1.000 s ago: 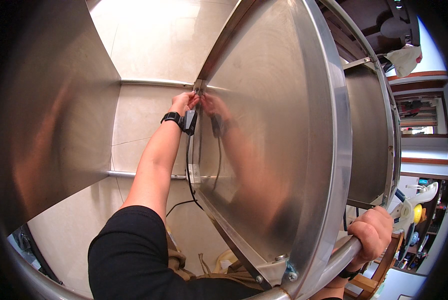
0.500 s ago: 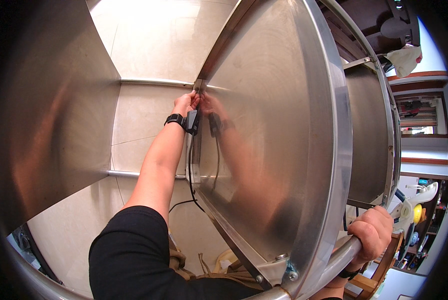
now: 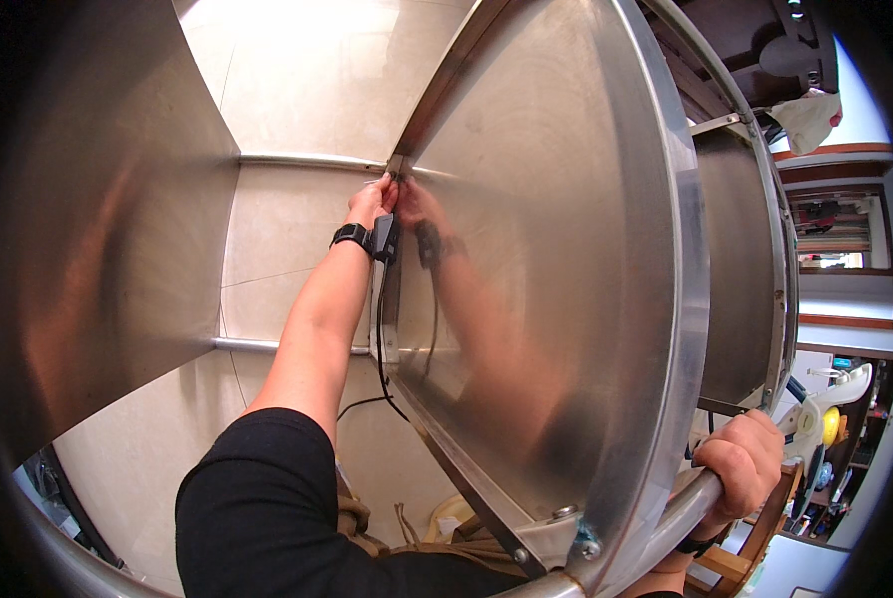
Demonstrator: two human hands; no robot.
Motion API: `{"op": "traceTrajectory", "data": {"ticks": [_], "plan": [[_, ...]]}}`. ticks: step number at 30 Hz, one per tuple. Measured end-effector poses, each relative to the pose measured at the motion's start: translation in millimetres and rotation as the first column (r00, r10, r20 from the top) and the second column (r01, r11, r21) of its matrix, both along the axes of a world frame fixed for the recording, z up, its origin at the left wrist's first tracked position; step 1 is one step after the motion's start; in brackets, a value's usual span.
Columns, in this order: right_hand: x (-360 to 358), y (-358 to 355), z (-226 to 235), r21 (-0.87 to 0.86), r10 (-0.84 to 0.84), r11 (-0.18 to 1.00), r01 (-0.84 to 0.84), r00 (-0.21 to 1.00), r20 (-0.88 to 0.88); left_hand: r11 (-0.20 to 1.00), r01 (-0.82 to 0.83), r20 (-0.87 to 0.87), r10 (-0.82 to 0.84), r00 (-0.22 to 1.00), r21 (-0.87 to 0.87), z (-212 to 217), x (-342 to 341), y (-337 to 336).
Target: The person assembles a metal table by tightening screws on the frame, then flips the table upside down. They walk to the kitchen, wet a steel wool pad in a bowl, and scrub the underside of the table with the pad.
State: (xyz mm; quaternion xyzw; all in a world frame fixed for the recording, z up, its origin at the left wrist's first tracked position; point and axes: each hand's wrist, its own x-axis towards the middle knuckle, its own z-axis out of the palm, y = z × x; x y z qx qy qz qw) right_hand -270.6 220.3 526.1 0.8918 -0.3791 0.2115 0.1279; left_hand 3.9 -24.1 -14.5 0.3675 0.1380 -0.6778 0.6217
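while right grip (image 3: 742, 460) clasps one rail (image 3: 678, 510), left grip (image 3: 375, 201) touches one shelf corner (image 3: 400, 164).

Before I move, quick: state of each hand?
Left hand: fingers closed at the bracket; can't tell if holding anything.
Right hand: closed, holding the tube.

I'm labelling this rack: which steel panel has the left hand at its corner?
The middle panel: the left hand is at its far corner, whereas the left panel and right panel are away from that hand.
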Motion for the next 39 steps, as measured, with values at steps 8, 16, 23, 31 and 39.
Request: {"op": "traceTrajectory", "data": {"ticks": [8, 16, 23, 31, 39], "plan": [[0, 0, 1, 0.004, -0.012, 1.0, 0.012, 1.0, -0.003, 0.994, -0.106, 0.405, 0.092, 0.91, 0.012, 39, -19, 5], [-1, -2, 1, 0.013, 0.007, 1.0, -0.007, 1.0, 0.005, 0.985, 0.149, 0.696, -0.051, 0.717, -0.082, 28, 7, 19], [-1, 0, 1, -0.002, -0.017, 1.0, 0.017, 1.0, -0.006, 0.974, 0.191, 0.914, -0.035, -0.404, 0.121, 49, 10, 34], [-3, -1, -1, -0.009, -0.007, 1.0, 0.007, 1.0, 0.009, 0.955, 0.291, 0.983, -0.002, -0.183, 0.056, 41, 16, 23], [-5, -1, -1, 0.005, 0.021, 1.0, -0.021, 1.0, 0.015, 0.963, 0.265, 0.982, 0.002, -0.189, 0.049, 43, 13, 22]]}}
